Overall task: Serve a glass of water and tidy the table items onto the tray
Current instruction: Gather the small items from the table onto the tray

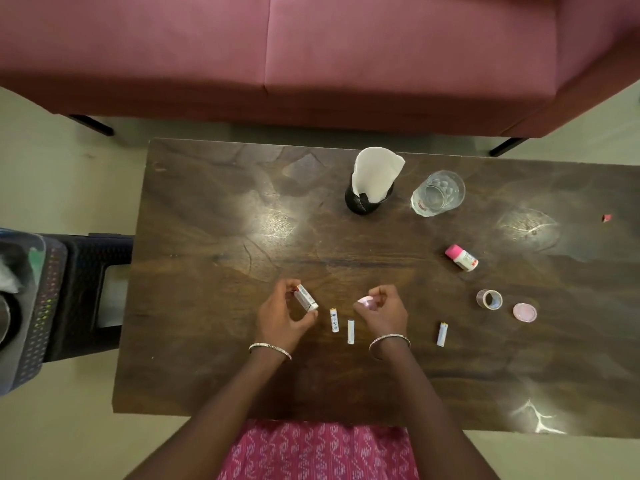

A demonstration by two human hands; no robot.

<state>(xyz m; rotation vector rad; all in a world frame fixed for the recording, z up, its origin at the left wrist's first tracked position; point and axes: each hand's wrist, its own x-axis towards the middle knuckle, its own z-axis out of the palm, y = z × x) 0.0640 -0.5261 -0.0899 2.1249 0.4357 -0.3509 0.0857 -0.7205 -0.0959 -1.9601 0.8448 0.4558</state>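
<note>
Silver bangles [270, 351], pink patterned garment [318, 452]

Desk [207, 306], dark wood: left hand [280, 318] holding small white bottle [306, 298]; right hand [386, 311] holding pink cap [366, 302]; two batteries [334, 320] between them; glass [438, 192] far right.

Table [214, 209]: right end cut by frame edge. Sofa [311, 57] cropped top, left and right. Dark perforated stool [69, 299] at left partly out of frame; items on it blurred, can't identify. Small bottle's [306, 298] label unreadable, one end hidden under left hand [280, 317] fingers. Pink cap [366, 302] mostly covered by right hand [384, 311]. Print on batteries [334, 319] too small to read. Small red scrap [606, 218] near right edge: unidentifiable. Holder [363, 200] interior hidden by tissue [375, 171].
</note>
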